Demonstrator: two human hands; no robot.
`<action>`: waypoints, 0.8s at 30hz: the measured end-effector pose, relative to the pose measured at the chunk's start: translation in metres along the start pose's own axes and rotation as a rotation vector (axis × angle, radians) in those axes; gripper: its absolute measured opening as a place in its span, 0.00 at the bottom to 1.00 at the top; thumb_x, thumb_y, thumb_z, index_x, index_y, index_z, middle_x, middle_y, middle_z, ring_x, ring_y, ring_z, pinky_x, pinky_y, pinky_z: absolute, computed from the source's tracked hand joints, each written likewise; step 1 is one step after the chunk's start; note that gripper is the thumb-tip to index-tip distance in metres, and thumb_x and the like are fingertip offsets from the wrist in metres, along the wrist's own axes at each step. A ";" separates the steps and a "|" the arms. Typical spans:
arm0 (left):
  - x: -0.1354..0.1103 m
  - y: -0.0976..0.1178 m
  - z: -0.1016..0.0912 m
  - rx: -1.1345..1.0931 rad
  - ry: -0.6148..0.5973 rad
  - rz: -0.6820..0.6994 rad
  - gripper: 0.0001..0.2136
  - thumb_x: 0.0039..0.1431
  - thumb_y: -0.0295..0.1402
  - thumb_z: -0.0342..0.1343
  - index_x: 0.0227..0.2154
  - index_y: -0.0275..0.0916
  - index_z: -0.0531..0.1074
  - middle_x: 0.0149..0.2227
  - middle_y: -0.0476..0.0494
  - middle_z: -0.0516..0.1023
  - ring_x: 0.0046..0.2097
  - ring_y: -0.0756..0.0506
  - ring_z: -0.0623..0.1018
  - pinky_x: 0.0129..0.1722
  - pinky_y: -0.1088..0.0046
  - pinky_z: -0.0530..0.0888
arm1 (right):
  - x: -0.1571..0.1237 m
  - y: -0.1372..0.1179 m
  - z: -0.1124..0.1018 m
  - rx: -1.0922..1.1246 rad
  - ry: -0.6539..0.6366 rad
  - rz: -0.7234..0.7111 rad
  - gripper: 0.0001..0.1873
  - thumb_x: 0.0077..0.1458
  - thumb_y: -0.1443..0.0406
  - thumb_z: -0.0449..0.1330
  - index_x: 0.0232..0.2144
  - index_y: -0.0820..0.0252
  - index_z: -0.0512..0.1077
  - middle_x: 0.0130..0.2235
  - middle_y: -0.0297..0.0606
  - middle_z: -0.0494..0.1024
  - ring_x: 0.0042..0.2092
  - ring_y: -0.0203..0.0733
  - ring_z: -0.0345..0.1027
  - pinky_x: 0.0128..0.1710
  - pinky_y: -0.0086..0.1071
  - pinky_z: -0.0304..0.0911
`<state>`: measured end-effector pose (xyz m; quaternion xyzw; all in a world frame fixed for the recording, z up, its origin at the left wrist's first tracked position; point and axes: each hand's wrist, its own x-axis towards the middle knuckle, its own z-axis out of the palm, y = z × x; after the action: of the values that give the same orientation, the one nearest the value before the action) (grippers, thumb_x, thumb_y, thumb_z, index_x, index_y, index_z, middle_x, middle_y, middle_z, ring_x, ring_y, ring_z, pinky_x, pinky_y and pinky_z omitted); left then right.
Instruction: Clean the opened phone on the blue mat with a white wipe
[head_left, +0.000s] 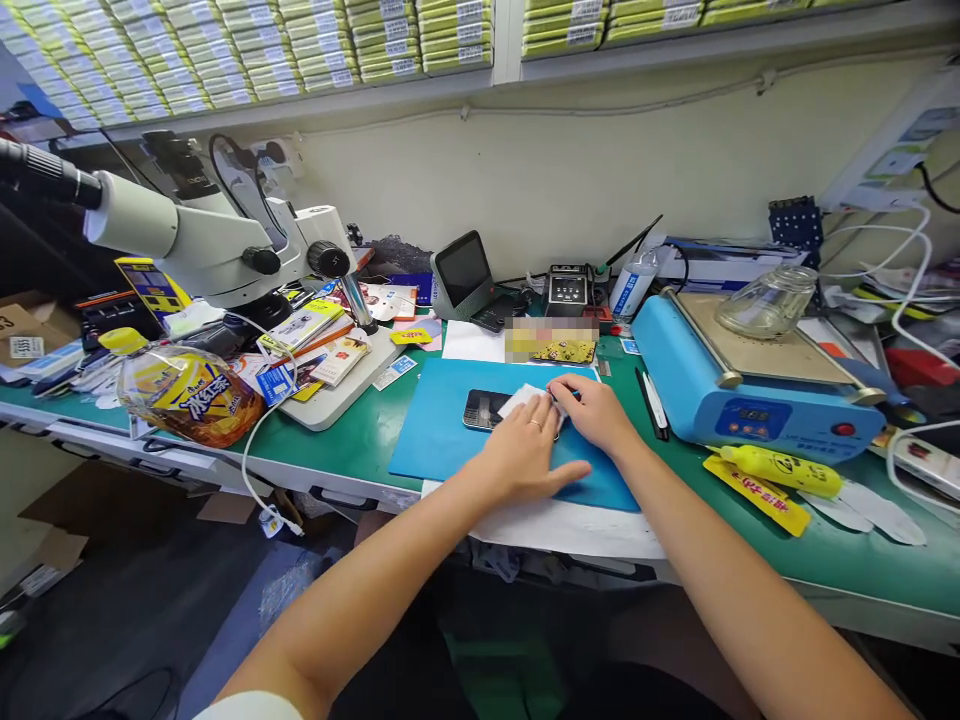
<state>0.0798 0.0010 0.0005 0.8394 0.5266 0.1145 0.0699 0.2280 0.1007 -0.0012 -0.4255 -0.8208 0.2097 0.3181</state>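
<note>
A dark smartphone lies lengthwise on the blue work mat, its left end showing. Over its middle and right part is a white wipe or cloth. My left hand rests flat on the wipe, fingers stretched out and thumb apart, covering much of the phone. At the phone's right end is my right hand, its fingers curled in a pinch against the edge of the wipe. What sits between those fingertips is hidden.
A microscope and an iced tea bottle stand left. Right are a blue heating machine with a glass jar, tweezers and a yellow tube. A small screen device stands behind the mat.
</note>
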 end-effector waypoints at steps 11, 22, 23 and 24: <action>-0.027 -0.044 -0.020 0.032 -0.034 -0.155 0.39 0.69 0.57 0.35 0.68 0.26 0.53 0.71 0.29 0.50 0.72 0.35 0.50 0.70 0.58 0.52 | 0.001 -0.003 -0.003 0.014 -0.037 0.034 0.16 0.62 0.57 0.53 0.33 0.56 0.78 0.38 0.39 0.84 0.40 0.46 0.75 0.40 0.36 0.65; -0.037 -0.008 -0.007 0.026 -0.016 0.022 0.41 0.69 0.58 0.34 0.68 0.23 0.53 0.71 0.28 0.49 0.72 0.35 0.50 0.70 0.58 0.51 | -0.001 -0.003 -0.001 0.030 -0.016 0.041 0.15 0.61 0.57 0.53 0.33 0.55 0.77 0.38 0.39 0.84 0.41 0.46 0.75 0.42 0.36 0.65; -0.042 -0.019 -0.009 0.040 -0.011 -0.013 0.40 0.70 0.57 0.34 0.68 0.23 0.53 0.71 0.28 0.49 0.72 0.35 0.50 0.70 0.58 0.51 | -0.001 -0.003 -0.001 0.024 -0.017 0.042 0.15 0.61 0.57 0.53 0.33 0.56 0.78 0.39 0.39 0.84 0.41 0.46 0.75 0.42 0.36 0.65; -0.045 -0.029 -0.012 0.058 -0.002 -0.056 0.40 0.70 0.57 0.35 0.68 0.24 0.53 0.71 0.28 0.49 0.72 0.35 0.49 0.70 0.57 0.52 | 0.000 -0.003 -0.001 0.017 -0.021 0.043 0.15 0.61 0.57 0.53 0.34 0.56 0.78 0.39 0.39 0.84 0.41 0.47 0.75 0.42 0.37 0.65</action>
<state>0.0321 -0.0270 -0.0006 0.8261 0.5530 0.0964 0.0491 0.2271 0.0987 0.0011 -0.4383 -0.8129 0.2279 0.3085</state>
